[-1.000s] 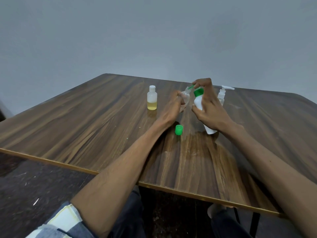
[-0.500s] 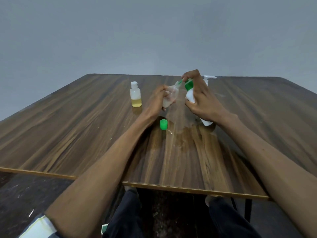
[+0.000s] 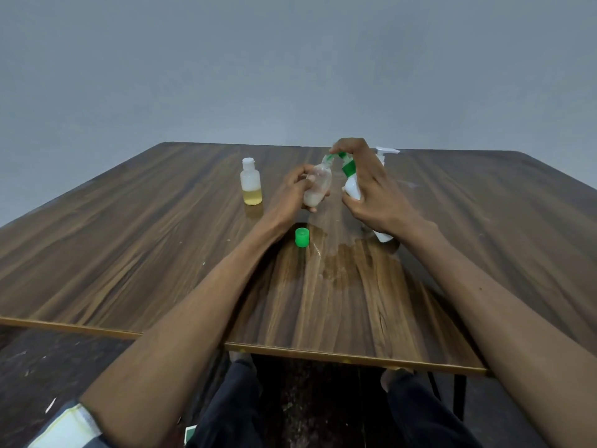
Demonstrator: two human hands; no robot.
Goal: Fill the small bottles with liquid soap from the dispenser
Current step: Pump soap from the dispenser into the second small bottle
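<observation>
My left hand (image 3: 292, 195) grips a small clear bottle (image 3: 318, 185), tilted with its open neck up to the right and a little white liquid at its bottom. My right hand (image 3: 371, 192) is wrapped round a white dispenser (image 3: 352, 185) with a green pump, a finger lying on the pump head; the green spout meets the small bottle's neck. A loose green cap (image 3: 302, 237) lies on the table just below my left hand. Farther left stands another small bottle (image 3: 251, 185), white-capped, with yellow liquid in its lower part.
A second white pump dispenser (image 3: 386, 153) stands behind my right hand, mostly hidden. A wet patch (image 3: 336, 253) spreads on the dark wooden table (image 3: 129, 237) right of the green cap. The table's near edge runs across my forearms.
The view has shifted, so everything sits a little lower and more to the left. The small bottle stays at the green spout, and both hands keep their grips.
</observation>
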